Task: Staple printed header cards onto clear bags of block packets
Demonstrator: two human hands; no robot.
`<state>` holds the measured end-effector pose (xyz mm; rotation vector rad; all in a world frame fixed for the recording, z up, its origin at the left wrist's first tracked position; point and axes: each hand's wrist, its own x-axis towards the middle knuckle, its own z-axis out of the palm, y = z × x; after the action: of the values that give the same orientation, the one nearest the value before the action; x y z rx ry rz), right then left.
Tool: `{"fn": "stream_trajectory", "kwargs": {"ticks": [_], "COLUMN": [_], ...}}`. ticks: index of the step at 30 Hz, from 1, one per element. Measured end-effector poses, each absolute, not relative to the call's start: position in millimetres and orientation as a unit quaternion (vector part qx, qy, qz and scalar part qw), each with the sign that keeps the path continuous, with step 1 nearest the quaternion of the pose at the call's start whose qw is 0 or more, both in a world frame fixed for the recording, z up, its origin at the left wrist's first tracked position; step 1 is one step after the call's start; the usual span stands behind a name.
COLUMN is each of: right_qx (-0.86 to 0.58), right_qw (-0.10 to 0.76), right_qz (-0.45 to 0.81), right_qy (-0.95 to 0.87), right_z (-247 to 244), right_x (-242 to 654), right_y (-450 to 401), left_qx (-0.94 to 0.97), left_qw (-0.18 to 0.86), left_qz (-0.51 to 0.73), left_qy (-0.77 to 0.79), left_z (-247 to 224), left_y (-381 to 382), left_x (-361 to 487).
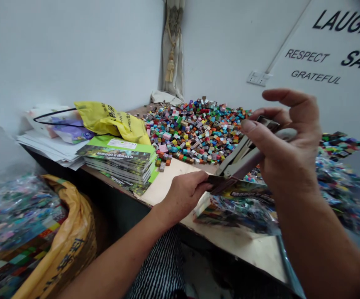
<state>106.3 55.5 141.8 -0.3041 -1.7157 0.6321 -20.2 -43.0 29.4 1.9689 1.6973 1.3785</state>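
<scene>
My left hand (183, 197) pinches the top edge of a clear plastic packet (239, 209) of small toy parts, which has a printed card header. My right hand (288, 141) is raised above the packet, its fingers curled around a metal stapler (239, 155). The stapler's jaws are apart, and its lower end is close to the packet's card edge. The palm and fingers hide part of the stapler. The packet rests partly on a pale wooden board (167, 185).
Behind my hands lies a large pile of multicoloured small bricks (195, 133). A stack of green booklets (117, 162) and a yellow plastic bag (111, 122) sit on the table at left. A yellow sack of packets (21, 224) stands at lower left, with more packets at right (338, 191).
</scene>
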Motion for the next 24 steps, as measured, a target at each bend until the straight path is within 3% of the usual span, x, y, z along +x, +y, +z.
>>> {"fn": "stream_trajectory", "kwargs": {"ticks": [6,12,15,24], "right_qx": [-0.147,-0.158,-0.145,-0.138], "right_qw": [0.601,0.591,0.591,0.574], "right_qz": [0.196,0.154,0.154,0.163], "right_qy": [-0.761,-0.776,-0.778,-0.791], "right_z": [146,148,147,150], "right_x": [101,101,102,106], "right_y": [55,52,53,51], "left_qx": [0.663,0.600,0.629,0.622], "left_qw": [0.119,0.283,0.329,0.344], "left_qz": [0.454,0.562,0.555,0.585], "left_qy": [0.583,0.494,0.434,0.390], "left_z": [29,52,72,96], "left_y": [-41,-41,-33,-15], "left_x": [-21,-22,-19,-4]}}
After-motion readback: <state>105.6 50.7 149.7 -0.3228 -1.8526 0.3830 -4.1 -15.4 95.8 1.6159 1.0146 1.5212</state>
